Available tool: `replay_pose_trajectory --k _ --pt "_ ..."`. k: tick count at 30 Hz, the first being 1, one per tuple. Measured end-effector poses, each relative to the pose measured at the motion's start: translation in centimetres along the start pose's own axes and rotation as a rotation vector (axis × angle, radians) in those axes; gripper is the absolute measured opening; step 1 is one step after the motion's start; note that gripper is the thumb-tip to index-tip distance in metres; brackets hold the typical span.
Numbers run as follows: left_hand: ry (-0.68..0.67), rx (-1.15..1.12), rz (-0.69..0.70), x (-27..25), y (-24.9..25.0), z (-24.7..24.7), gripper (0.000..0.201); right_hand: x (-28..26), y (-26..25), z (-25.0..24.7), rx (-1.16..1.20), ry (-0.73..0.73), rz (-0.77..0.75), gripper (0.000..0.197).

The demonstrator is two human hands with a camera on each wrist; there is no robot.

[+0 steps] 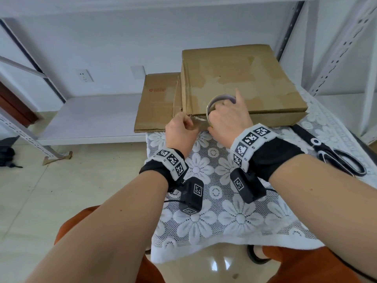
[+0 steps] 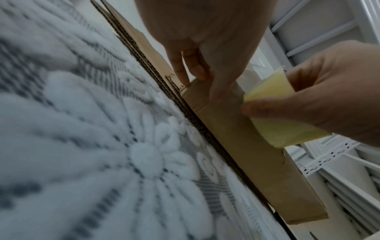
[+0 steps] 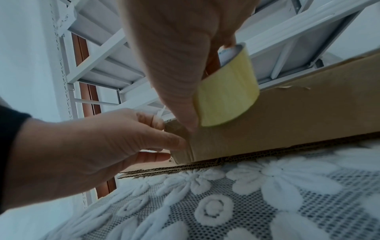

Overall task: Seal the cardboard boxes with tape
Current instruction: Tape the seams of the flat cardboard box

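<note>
Right hand (image 1: 228,117) is gripping the tape roll (image 1: 219,105) at the cardboard box (image 1: 240,78) front corner on the lace-covered table (image 1: 234,219), left hand (image 1: 180,129) pinching the tape end, scissors (image 1: 334,154) lying right, flattened cardboard (image 1: 157,103) lying left.

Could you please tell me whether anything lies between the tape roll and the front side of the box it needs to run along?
Nothing visible does. The right hand holds the tape roll against the box near its front left corner, and the box side beyond is bare. The scissors lie apart.
</note>
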State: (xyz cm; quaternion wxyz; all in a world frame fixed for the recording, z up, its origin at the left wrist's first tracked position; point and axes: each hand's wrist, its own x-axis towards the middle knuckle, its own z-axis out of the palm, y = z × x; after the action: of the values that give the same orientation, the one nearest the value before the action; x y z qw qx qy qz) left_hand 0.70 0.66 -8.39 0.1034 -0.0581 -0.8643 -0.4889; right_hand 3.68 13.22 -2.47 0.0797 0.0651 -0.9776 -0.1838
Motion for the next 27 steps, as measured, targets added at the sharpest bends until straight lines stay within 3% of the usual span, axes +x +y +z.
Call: replay_pose_trajectory --k 4,9,16,22,27 --pt "-0.09 -0.027 0.009 0.0 -0.7 -0.8 0.028 0.4 -0.2 0.3 0.008 0.036 0.017 0.01" --pt "-0.047 -0.061 0.02 0.7 -1.1 -2.1 0.018 0.7 -0.6 -0.2 0.053 0.08 0.041 0.009" --pt "-0.115 -0.089 -0.049 1.7 -1.1 -2.9 0.013 0.8 -0.6 -0.5 0.091 0.081 0.059 0.03" --pt "-0.03 -0.06 -0.053 2.5 -1.1 -3.0 0.013 1.1 -0.2 -1.1 0.059 -0.008 0.027 0.035" --pt "-0.041 0.005 -0.049 3.2 -0.6 -2.8 0.016 1.7 -0.2 -1.9 0.013 -0.086 -0.008 0.033"
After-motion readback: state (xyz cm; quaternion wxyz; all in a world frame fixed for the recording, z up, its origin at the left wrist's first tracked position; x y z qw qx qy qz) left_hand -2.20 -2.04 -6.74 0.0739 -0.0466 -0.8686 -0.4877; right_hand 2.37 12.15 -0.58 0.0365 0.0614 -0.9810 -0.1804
